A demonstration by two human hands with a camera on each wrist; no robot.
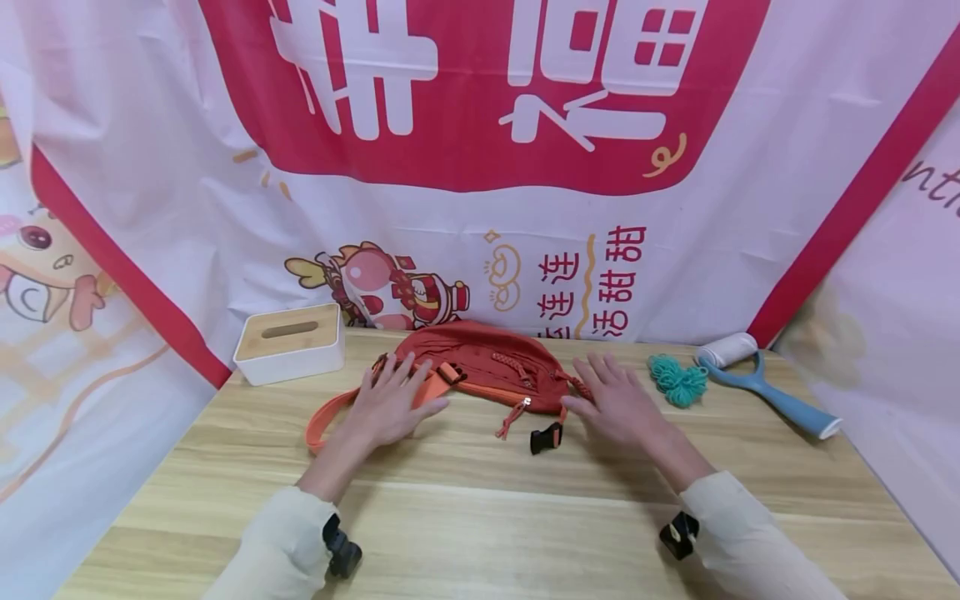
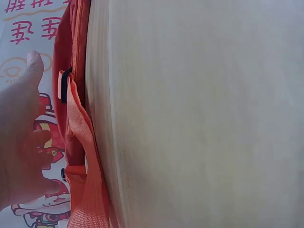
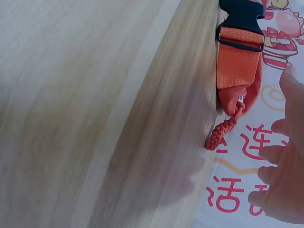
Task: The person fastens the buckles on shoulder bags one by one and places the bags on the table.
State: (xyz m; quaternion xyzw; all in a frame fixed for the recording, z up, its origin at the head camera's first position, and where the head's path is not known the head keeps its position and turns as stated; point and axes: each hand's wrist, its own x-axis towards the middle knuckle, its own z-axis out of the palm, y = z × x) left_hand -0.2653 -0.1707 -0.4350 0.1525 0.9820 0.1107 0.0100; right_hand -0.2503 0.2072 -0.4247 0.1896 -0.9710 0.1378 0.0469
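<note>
A red waist bag (image 1: 480,360) lies near the back of the wooden table, its orange zip pull hanging toward the front. My left hand (image 1: 388,408), fingers spread, hovers over the bag's left end and its orange strap (image 1: 321,423). In the left wrist view that hand (image 2: 23,142) shows beside the strap (image 2: 83,128) without gripping it. My right hand (image 1: 618,404) is spread at the bag's right end, close to the black buckle (image 1: 546,437). The right wrist view has the buckle (image 3: 242,16) and a braided cord (image 3: 222,133) apart from the hand's fingers (image 3: 273,154).
A white tissue box with a wooden lid (image 1: 291,343) stands at the back left. Teal yarn (image 1: 678,380), a white roll (image 1: 727,350) and a blue-handled tool (image 1: 787,404) lie at the back right. A printed cloth (image 1: 465,208) hangs behind the table.
</note>
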